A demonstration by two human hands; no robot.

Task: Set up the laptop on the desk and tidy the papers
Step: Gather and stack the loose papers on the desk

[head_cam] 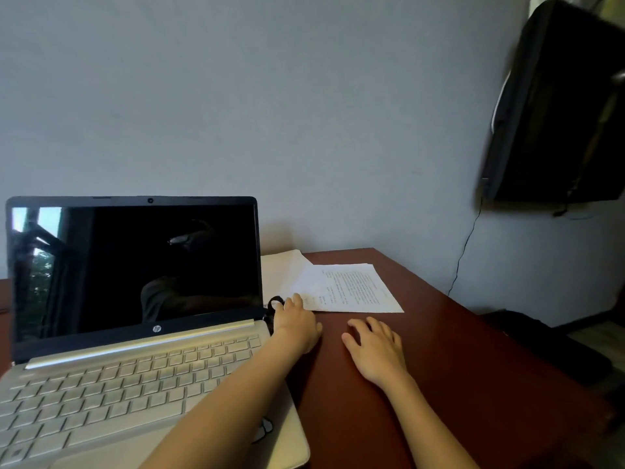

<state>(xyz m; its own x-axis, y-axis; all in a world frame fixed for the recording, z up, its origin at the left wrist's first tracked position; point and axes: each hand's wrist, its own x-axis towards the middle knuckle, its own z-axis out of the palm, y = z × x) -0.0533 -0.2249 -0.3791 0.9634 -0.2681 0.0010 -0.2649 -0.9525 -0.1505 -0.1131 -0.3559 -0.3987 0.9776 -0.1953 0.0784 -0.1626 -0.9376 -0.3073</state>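
A silver laptop (142, 377) stands open on the reddish-brown desk (456, 384), its screen (135, 265) dark. Behind its right corner lie white papers: a printed sheet (355, 289) overlapping a blank one (280, 269). My left hand (297, 324) reaches across the keyboard's right edge, and its fingers curl down onto a black cable (274, 304) looped at the laptop's right hinge, close to the printed sheet's near corner. Palm down on the bare desk, my right hand (375, 348) rests with its fingers spread, just short of the papers.
A black television (554, 106) hangs on the wall at upper right, with a thin wire (465, 252) trailing down from it. A dark bag (541, 343) sits beyond the desk's right edge. The grey wall stands right behind the desk.
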